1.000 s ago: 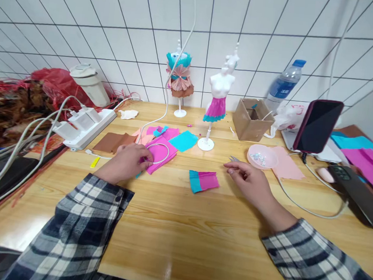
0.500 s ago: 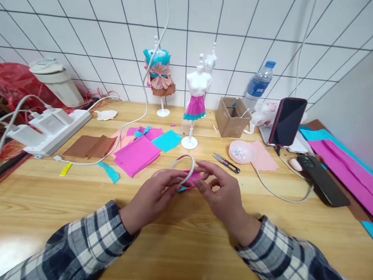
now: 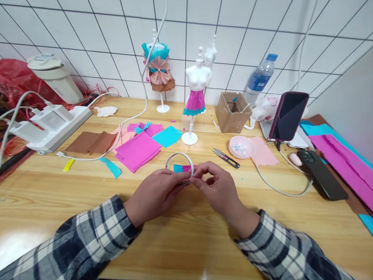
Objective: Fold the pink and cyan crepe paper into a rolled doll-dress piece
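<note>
A thin white ring (image 3: 181, 155), like a narrow roll of tape, stands upright between my hands at the middle of the table. My left hand (image 3: 156, 193) is closed on its lower part, with the fingertips partly hidden. My right hand (image 3: 216, 191) pinches at the ring's right edge, thumb and forefinger together. Behind the ring lies a small magenta-and-blue paper strip (image 3: 180, 168), partly covered by my fingers. Farther back stands a white mini mannequin (image 3: 197, 77) in a magenta skirt (image 3: 195, 101) with a blue hem.
Thread snips (image 3: 227, 158) and a pink dish (image 3: 241, 148) of small beads lie right of centre. Magenta sheets (image 3: 138, 151), a blue sheet (image 3: 167, 137) and brown paper (image 3: 90, 142) lie left. A power strip (image 3: 58, 130), cardboard box (image 3: 232, 113), bottle (image 3: 261, 79) and phones (image 3: 288, 117) stand around.
My right hand has closed its pinch and come to the ring's edge. The ring has turned to face me more squarely, and my left hand has shifted slightly right.
</note>
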Tool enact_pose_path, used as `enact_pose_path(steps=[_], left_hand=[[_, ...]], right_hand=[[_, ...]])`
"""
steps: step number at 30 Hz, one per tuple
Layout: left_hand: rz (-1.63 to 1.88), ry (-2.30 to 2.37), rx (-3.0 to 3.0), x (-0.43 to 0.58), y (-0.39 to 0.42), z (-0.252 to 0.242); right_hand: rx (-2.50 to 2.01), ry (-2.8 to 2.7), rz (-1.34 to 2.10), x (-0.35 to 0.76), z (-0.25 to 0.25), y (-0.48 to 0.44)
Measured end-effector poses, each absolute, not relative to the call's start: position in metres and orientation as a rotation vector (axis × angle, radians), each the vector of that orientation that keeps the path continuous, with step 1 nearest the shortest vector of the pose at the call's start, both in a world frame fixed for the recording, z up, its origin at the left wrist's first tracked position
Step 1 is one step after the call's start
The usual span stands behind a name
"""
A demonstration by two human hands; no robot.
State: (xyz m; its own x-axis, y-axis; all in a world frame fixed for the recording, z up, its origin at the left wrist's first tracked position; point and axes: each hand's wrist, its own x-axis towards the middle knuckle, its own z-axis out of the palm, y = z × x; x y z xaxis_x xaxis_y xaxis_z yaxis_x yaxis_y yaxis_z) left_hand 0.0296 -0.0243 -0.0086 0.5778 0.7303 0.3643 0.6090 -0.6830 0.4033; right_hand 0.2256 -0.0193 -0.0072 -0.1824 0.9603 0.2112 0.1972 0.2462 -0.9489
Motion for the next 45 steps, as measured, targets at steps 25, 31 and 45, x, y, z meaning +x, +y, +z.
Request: enact_pose_path(steps=[25, 31, 45], left_hand=[[0.89, 1.323, 2.298, 0.035, -0.043, 0.015], [0.931, 1.136, 1.665, 0.038, -0.057, 0.011], [0.48, 1.83, 2.459, -0.08, 0.038, -0.006]], right_hand=[[-0.915, -2.151, 0.347, 0.225, -0.007, -0.036], [-0.519, -2.116, 0.175, 0.23, 0.0, -0.045], [-1.199, -1.551, 1.089, 0.259, -0.009, 0.006]])
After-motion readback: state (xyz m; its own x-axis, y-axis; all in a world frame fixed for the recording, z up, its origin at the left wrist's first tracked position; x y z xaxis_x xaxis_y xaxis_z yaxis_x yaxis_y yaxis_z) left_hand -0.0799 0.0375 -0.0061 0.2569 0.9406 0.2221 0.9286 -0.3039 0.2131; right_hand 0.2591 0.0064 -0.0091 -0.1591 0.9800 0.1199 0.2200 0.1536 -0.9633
